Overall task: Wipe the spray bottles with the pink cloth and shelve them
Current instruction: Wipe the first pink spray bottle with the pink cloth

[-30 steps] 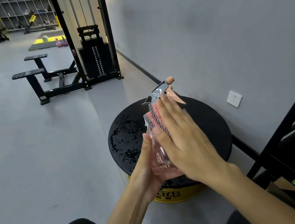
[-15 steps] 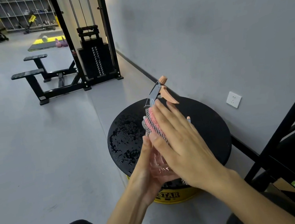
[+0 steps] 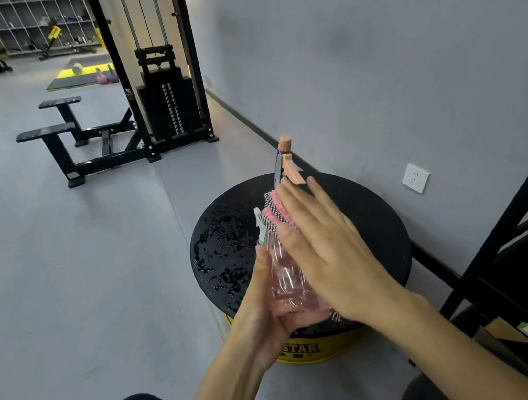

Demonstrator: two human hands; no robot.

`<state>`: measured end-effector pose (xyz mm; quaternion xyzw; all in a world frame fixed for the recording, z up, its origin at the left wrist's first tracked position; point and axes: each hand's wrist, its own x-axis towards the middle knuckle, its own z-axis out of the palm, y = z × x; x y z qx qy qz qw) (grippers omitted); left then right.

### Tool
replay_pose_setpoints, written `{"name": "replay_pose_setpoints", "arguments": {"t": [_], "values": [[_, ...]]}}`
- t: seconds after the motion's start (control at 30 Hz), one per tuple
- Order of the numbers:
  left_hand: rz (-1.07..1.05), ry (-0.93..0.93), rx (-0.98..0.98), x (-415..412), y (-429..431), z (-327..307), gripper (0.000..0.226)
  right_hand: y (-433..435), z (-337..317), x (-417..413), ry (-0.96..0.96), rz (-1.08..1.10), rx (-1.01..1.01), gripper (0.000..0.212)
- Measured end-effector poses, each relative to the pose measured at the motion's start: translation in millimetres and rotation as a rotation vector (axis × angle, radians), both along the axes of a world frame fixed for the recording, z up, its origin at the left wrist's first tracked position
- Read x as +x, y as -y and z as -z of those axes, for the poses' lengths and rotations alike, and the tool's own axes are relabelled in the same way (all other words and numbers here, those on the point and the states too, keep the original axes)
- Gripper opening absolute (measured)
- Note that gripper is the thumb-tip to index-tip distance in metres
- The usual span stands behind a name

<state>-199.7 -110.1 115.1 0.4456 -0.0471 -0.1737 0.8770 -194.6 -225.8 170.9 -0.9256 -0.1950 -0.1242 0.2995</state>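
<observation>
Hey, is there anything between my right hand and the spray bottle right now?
Yes. The pink cloth lies between your right hand and the spray bottle, pressed flat against it by straight fingers. Your left hand grips the bottle's lower part, with nothing visible in between.

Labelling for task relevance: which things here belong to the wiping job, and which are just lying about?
In the job: spray bottle, pink cloth, left hand gripping the bottle, right hand pressing the cloth on it.
Just there: wet black drum top, weight machine, bench, wall socket.
</observation>
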Motion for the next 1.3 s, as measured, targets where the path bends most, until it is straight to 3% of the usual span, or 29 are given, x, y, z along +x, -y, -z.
{"name": "replay_pose_setpoints", "arguments": {"t": [0.1, 0.33, 0.53, 0.63, 0.7, 0.77, 0.8, 0.93, 1.07, 1.3], "values": [[0.006, -0.002, -0.011, -0.9, -0.1, 0.3, 0.055, -3.9, 5.7, -9.6, 0.042, 0.018, -0.027, 0.058], [-0.032, -0.081, -0.029, 1.7, -2.3, 1.5, 0.068, -10.0, 23.4, -36.0, 0.101, 0.022, -0.115, 0.063], [0.034, -0.017, -0.039, -5.5, 1.9, -2.0, 0.034, -2.4, 10.7, 1.4, -0.061, 0.096, 0.075, 0.075], [0.055, -0.015, -0.061, -7.5, -1.6, -5.6, 0.023, -5.3, 14.9, -9.2, -0.017, 0.089, 0.108, 0.072], [0.057, -0.027, -0.088, -3.0, -6.4, -2.0, 0.034, -8.6, 20.7, -23.7, 0.036, 0.06, 0.079, 0.069], [0.035, -0.009, -0.095, 1.4, -9.1, 0.8, 0.068, -10.4, 26.5, -35.2, 0.089, 0.039, 0.05, 0.068], [0.042, 0.009, -0.102, 1.9, -8.8, 0.7, 0.075, -10.5, 28.0, -38.4, 0.114, 0.034, 0.042, 0.068], [0.041, 0.036, -0.091, 0.1, -8.4, -1.3, 0.045, -6.5, 24.0, -30.6, 0.159, 0.007, 0.02, 0.064], [0.046, 0.002, -0.054, -1.7, -4.8, 2.3, 0.045, -0.3, 10.8, -3.4, 0.046, 0.027, 0.098, 0.066], [-0.041, -0.058, -0.077, 0.9, -1.8, 6.9, 0.055, -6.2, 16.1, -26.6, 0.074, -0.008, -0.035, 0.062]]}}
